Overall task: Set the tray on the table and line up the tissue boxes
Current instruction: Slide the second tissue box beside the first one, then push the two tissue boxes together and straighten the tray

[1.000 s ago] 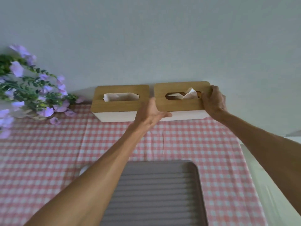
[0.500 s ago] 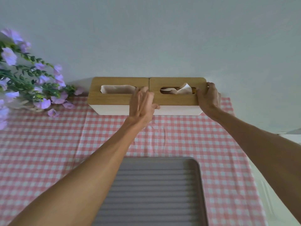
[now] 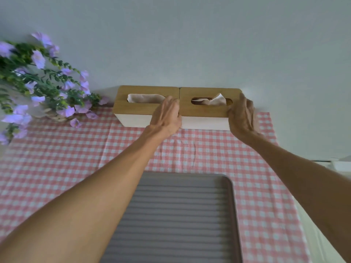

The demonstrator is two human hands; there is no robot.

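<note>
Two tissue boxes with wooden lids and white sides stand end to end against the back wall, touching. A tissue lies flat in the slot of the left tissue box [image 3: 136,107], and one pokes up from the right tissue box [image 3: 205,111]. My left hand [image 3: 166,117] lies flat with straight fingers over the front of the seam between them. My right hand [image 3: 242,117] rests against the right end of the right box, fingers straight and loose. The grey ribbed tray [image 3: 176,215] lies flat on the table in front of me, partly under my left forearm.
A pink and white checked cloth [image 3: 57,168] covers the table. Purple flowers with green stems [image 3: 38,86] lean in from the back left, close to the left box. The cloth's right edge runs near my right forearm, with a white surface [image 3: 341,165] beyond.
The right box was slid left until it met the left box. My left hand moved up to the seam and flattened. My right hand's grip on the box end has loosened.
</note>
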